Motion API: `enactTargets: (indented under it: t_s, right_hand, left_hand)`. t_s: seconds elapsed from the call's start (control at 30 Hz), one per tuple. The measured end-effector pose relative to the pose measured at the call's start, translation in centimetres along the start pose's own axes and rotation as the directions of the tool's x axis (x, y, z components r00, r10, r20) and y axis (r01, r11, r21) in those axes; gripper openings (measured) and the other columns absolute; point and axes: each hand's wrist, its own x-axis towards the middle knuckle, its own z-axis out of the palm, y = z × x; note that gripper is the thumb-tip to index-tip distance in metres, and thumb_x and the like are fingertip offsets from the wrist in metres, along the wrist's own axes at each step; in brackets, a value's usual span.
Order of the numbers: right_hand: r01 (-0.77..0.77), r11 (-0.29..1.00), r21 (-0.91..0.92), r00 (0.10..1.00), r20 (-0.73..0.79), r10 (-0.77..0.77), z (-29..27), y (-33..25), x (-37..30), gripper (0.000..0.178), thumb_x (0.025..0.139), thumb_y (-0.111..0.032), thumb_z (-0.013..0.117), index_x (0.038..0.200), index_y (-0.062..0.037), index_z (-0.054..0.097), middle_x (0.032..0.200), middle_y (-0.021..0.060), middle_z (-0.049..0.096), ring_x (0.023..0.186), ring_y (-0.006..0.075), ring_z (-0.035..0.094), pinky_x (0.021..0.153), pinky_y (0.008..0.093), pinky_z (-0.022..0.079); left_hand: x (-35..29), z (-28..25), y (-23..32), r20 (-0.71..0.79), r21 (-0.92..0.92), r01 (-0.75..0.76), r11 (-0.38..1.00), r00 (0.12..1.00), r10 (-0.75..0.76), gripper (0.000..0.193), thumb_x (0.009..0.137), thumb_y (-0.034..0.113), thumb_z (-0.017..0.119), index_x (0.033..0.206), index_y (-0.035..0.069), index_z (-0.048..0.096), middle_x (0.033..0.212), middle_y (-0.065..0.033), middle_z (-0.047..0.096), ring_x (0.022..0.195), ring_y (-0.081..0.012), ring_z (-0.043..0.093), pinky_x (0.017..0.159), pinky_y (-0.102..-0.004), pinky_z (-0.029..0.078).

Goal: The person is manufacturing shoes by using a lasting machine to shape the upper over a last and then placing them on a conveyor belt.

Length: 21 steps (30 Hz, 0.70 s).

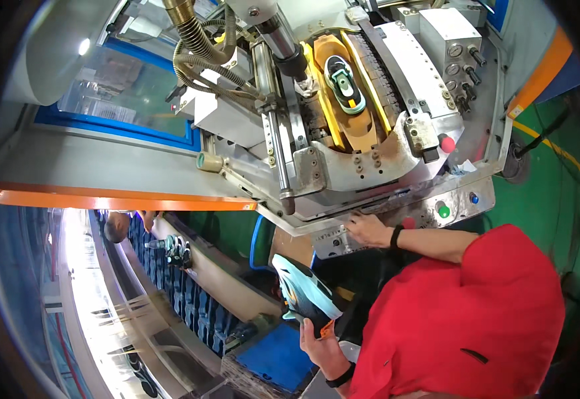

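A light blue sneaker (308,287) with black and orange parts hangs tilted in my left hand (322,349), the fingers wrapped round its lower end. My right hand (368,230) rests on the metal control panel (386,238) at the machine's front edge. Its fingers lie on the panel and hold nothing; whether they press a button is hidden. Beyond the panel, a teal, black and white sneaker (345,84) sits in the machine's brown bed (359,128), between two yellow side pads (366,80).
A green button (443,211) and a red knob (447,144) are right of my right hand. A metal rod (280,153) and hoses (203,66) are at the machine's left. Further left, a conveyor (200,316) carries shoes (178,251); another person (118,226) is beyond. A blue-topped surface (273,356) lies beside my left hand.
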Motion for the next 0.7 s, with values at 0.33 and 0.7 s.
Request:
enactTargets:
  t_s: [0.33,0.7]
  right_hand:
    - [0.128,0.914,0.386,0.927,-0.375,0.029,-12.4,-5.9,4.7,0.02,0.08,-0.01,0.066,0.099,-0.0051,0.063,0.088,0.0122,0.058,0.065,0.0236,0.057,0.06,0.0348,0.049]
    - [0.452,0.863,0.225,0.431,-0.903,0.009,-43.8,-5.0,27.1,0.06,0.065,-0.014,0.076,0.119,0.0003,0.054,0.103,0.0169,0.066,0.09,0.0252,0.065,0.078,0.0362,0.054]
  left_hand:
    - [-1.3,-0.1,-0.6,-0.022,-0.035,-0.009,0.999,1.0,0.009,0.034,0.09,0.018,0.062,0.116,-0.003,0.057,0.11,-0.012,0.063,0.099,-0.0252,0.063,0.079,-0.0418,0.053]
    - [-1.3,-0.1,-2.8,0.021,-0.073,-0.019,0.997,1.0,0.021,0.036,0.091,0.019,0.063,0.12,-0.002,0.056,0.115,-0.0137,0.063,0.103,-0.0301,0.063,0.082,-0.0484,0.054]
